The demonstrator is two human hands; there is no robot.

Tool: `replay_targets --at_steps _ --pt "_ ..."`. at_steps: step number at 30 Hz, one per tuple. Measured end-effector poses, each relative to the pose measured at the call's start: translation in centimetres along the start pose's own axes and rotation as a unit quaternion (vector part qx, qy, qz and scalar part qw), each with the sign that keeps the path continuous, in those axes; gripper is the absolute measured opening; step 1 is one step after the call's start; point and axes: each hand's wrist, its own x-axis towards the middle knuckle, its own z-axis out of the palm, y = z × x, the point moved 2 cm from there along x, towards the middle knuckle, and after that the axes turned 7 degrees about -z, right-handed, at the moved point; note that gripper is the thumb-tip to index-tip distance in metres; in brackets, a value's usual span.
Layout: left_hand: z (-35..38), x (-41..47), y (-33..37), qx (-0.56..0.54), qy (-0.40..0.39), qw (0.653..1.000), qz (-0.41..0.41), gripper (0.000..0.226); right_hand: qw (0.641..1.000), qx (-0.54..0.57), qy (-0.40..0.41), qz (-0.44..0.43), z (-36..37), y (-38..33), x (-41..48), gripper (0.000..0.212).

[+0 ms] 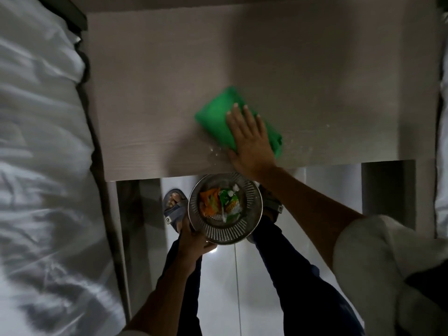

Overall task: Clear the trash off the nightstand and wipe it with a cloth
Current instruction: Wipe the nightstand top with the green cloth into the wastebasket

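Observation:
A folded green cloth (pixel 217 117) lies on the pale wood-grain nightstand (pixel 169 81) near its front edge. My right hand (pixel 249 141) presses flat on the cloth, fingers spread. Small wet or crumb specks show on the top just left of that hand. Below the front edge, my left hand (pixel 194 241) grips the rim of a round metal slotted bin (pixel 252 214). Orange and green wrappers (pixel 219 202) and a bit of white paper lie inside the bin.
A bed with rumpled white bedding (pixel 41 166) runs along the left, close to the nightstand. More white fabric (pixel 442 117) borders the right edge. My legs and sandalled feet (pixel 173 207) stand on a glossy tiled floor (pixel 223 287) under the bin.

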Motion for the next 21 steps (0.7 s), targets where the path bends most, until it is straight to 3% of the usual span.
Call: replay_targets --at_steps 4,7,12,15,21 --pt "-1.6 0.2 -0.3 0.01 0.003 1.0 0.001 0.055 0.986 -0.036 -0.048 -0.155 1.5 -4.0 1.3 0.078" --pt "-2.8 0.3 -0.2 -0.024 -0.033 0.999 -0.035 0.058 0.968 -0.054 -0.085 -0.229 2.1 -4.9 -0.4 0.086" --pt "-4.0 1.1 -0.5 -0.067 -0.043 0.996 -0.04 0.069 0.95 -0.02 -0.135 -0.281 3.1 -5.8 -5.5 0.082" --pt "-3.8 1.2 -0.2 -0.061 -0.049 0.997 -0.026 0.073 0.955 0.015 -0.158 -0.249 4.7 -5.9 -9.2 0.086" --pt "-2.1 2.7 0.0 -0.047 -0.05 0.997 -0.02 0.064 0.978 0.146 -0.124 -0.083 5.5 -5.5 -13.3 0.083"
